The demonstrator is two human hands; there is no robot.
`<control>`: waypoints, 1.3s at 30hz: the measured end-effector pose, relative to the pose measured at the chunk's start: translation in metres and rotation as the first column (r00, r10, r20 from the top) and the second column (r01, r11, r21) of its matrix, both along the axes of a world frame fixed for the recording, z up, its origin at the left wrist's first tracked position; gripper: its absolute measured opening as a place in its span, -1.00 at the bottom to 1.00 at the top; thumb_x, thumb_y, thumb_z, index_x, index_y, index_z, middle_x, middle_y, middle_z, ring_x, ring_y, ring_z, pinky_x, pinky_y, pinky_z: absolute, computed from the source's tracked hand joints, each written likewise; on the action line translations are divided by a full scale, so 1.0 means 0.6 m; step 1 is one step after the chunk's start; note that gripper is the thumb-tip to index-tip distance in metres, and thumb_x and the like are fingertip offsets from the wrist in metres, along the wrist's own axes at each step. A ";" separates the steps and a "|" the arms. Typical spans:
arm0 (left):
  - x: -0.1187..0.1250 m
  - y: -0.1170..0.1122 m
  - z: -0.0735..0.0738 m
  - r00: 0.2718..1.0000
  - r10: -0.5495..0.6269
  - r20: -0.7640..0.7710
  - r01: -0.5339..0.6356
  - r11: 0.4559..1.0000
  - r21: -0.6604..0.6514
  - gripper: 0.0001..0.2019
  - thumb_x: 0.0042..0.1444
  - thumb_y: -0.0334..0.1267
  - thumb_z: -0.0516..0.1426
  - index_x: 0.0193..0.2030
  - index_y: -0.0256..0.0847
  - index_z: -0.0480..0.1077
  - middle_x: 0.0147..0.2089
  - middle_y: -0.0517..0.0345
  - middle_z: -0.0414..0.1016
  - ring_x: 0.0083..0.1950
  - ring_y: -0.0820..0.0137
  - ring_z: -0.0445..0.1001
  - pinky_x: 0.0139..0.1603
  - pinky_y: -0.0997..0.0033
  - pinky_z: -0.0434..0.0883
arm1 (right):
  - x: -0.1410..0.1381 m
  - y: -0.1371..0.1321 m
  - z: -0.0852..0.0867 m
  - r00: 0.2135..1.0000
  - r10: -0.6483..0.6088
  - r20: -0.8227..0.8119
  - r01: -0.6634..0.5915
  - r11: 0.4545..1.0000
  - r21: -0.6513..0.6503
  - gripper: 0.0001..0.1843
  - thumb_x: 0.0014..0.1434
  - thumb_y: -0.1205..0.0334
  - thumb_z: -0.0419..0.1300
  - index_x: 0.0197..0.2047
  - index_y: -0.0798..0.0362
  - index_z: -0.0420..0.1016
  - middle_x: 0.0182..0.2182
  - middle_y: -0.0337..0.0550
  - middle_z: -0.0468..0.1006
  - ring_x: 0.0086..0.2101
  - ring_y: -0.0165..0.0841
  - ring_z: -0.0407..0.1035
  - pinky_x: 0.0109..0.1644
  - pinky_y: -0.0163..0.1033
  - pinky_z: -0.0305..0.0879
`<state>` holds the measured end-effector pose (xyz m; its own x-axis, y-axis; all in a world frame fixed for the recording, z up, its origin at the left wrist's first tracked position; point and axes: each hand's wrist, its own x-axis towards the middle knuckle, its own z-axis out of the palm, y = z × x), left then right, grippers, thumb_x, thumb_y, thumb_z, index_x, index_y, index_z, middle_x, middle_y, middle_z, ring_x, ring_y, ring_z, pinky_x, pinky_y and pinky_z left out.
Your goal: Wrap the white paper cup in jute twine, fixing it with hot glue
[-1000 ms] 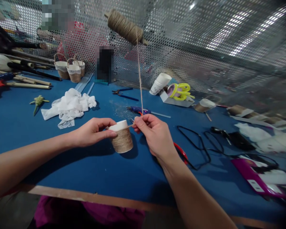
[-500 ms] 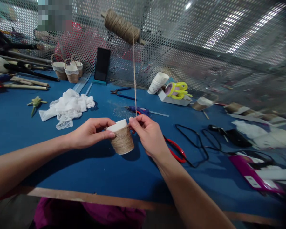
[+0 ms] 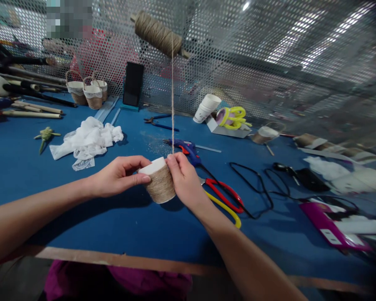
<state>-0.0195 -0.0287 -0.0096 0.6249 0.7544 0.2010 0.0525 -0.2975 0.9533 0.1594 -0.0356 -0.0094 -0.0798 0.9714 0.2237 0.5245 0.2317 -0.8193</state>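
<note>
A white paper cup (image 3: 160, 184), its side wrapped in brown twine up to just below the rim, is tilted above the table. My left hand (image 3: 120, 174) grips it by the rim, thumb outside and fingers at the mouth. My right hand (image 3: 184, 177) is closed at the cup's right side, pinching the twine (image 3: 172, 104) where it meets the cup. That strand runs taut up to a large spool (image 3: 158, 33) mounted on the mesh. Behind my right hand lies a blue glue gun (image 3: 188, 149), and scissors (image 3: 227, 196) with red and yellow handles lie beside my wrist.
White lace (image 3: 89, 138) is heaped at left, near finished little baskets (image 3: 93, 96) and a phone on a stand (image 3: 133, 85). Pliers (image 3: 161, 123), stacked paper cups (image 3: 207, 108), a black cord (image 3: 260, 184) and a purple power strip (image 3: 329, 228) lie around. Perforated mesh (image 3: 238, 54) rises behind.
My right hand has moved slightly left and closer against the cup, and the strand has shifted left with it. More of the scissors and glue gun now shows. My left hand keeps its grip.
</note>
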 end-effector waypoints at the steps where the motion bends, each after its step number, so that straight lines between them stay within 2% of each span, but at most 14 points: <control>1: -0.001 0.000 0.000 1.000 -0.007 -0.017 0.007 1.000 0.016 -0.84 0.05 -0.27 0.06 -0.26 -0.32 0.31 -0.28 0.06 0.38 -0.17 0.36 0.33 -0.15 0.39 0.30 | 0.000 0.000 0.000 1.000 -0.005 0.009 0.005 1.000 0.010 -0.73 0.18 0.06 -0.12 -0.45 0.02 0.15 -0.52 -0.23 0.30 -0.49 -0.42 0.19 -0.43 -0.25 0.11; 4: -0.003 0.000 0.000 0.996 -0.030 -0.087 0.036 0.997 0.069 -0.79 0.01 -0.22 0.10 -0.24 -0.32 0.31 -0.26 0.05 0.37 -0.17 0.34 0.32 -0.14 0.37 0.29 | -0.001 -0.002 0.002 0.999 -0.016 0.041 0.014 0.999 0.049 -0.75 0.19 0.08 -0.13 -0.44 0.01 0.14 -0.54 -0.25 0.29 -0.51 -0.42 0.19 -0.43 -0.25 0.10; 7: 0.001 -0.004 0.002 0.986 -0.018 -0.165 0.029 0.997 0.067 -0.73 -0.02 -0.17 0.13 -0.25 -0.33 0.31 -0.31 0.10 0.36 -0.27 0.38 0.31 -0.25 0.43 0.29 | -0.004 -0.006 0.003 0.995 -0.017 0.102 0.007 0.996 0.092 -0.76 0.19 0.11 -0.13 -0.45 0.01 0.12 -0.54 -0.25 0.28 -0.51 -0.42 0.20 -0.41 -0.25 0.11; 11: 0.016 -0.011 0.004 0.980 0.036 -0.195 -0.040 0.999 -0.019 -0.72 -0.04 -0.12 0.13 -0.32 -0.34 0.30 -0.44 0.22 0.29 -0.41 0.48 0.25 -0.42 0.53 0.23 | -0.012 -0.012 0.003 0.977 -0.042 0.210 0.011 0.989 0.148 -0.79 0.19 0.13 -0.12 -0.44 0.01 0.10 -0.51 -0.22 0.27 -0.48 -0.39 0.19 -0.38 -0.24 0.11; 16: 0.028 -0.015 0.000 0.984 0.100 -0.151 -0.121 0.983 -0.140 -0.75 0.00 -0.16 0.09 -0.33 -0.36 0.30 -0.45 0.23 0.26 -0.44 0.51 0.23 -0.45 0.54 0.20 | -0.019 -0.017 0.003 0.952 -0.065 0.299 -0.002 0.976 0.219 -0.82 0.18 0.15 -0.11 -0.42 0.02 0.10 -0.45 -0.16 0.28 -0.44 -0.35 0.19 -0.35 -0.21 0.11; 19: 0.027 -0.014 -0.004 0.986 0.103 -0.130 -0.122 0.982 -0.146 -0.79 0.00 -0.20 0.09 -0.38 -0.35 0.29 -0.48 0.25 0.24 -0.46 0.53 0.20 -0.46 0.56 0.19 | -0.017 -0.015 0.004 0.979 -0.006 0.206 -0.027 0.987 0.156 -0.82 0.17 0.14 -0.09 -0.42 0.02 0.13 -0.47 -0.19 0.28 -0.44 -0.37 0.19 -0.36 -0.23 0.13; 23: 0.022 -0.013 -0.008 0.989 0.089 -0.122 -0.098 0.992 -0.074 -0.84 0.01 -0.24 0.09 -0.39 -0.34 0.30 -0.46 0.24 0.27 -0.42 0.52 0.23 -0.40 0.56 0.21 | -0.011 -0.009 0.004 0.992 0.083 -0.098 -0.085 0.996 -0.014 -0.81 0.13 0.11 -0.01 -0.43 0.03 0.20 -0.50 -0.25 0.29 -0.47 -0.43 0.21 -0.38 -0.28 0.17; 30: 0.023 -0.014 -0.013 0.990 0.094 -0.104 -0.096 0.995 -0.018 -0.85 0.01 -0.26 0.09 -0.37 -0.33 0.31 -0.44 0.22 0.29 -0.39 0.50 0.24 -0.37 0.54 0.21 | -0.012 -0.003 -0.007 0.869 0.058 -0.491 -0.173 0.966 -0.192 -0.80 0.01 0.09 0.14 -0.43 0.02 0.24 -0.48 -0.29 0.35 -0.47 -0.46 0.24 -0.39 -0.31 0.20; 33: 0.023 -0.015 -0.018 0.990 0.106 -0.093 -0.109 0.994 -0.025 -0.84 0.02 -0.25 0.09 -0.37 -0.34 0.30 -0.44 0.21 0.27 -0.39 0.50 0.22 -0.37 0.54 0.21 | -0.014 -0.003 -0.011 0.851 0.053 -0.523 -0.167 0.971 -0.173 -0.80 0.00 0.10 0.14 -0.44 0.02 0.23 -0.45 -0.27 0.37 -0.44 -0.46 0.25 -0.36 -0.31 0.22; 39: 0.025 -0.016 -0.011 0.995 0.075 -0.065 -0.082 0.991 -0.105 -0.81 -0.01 -0.22 0.11 -0.34 -0.34 0.29 -0.41 0.20 0.28 -0.38 0.49 0.24 -0.37 0.53 0.23 | -0.015 -0.005 -0.010 0.918 0.067 -0.390 -0.109 0.990 -0.086 -0.81 0.04 0.11 0.11 -0.44 0.01 0.20 -0.38 -0.22 0.39 -0.37 -0.42 0.28 -0.30 -0.28 0.25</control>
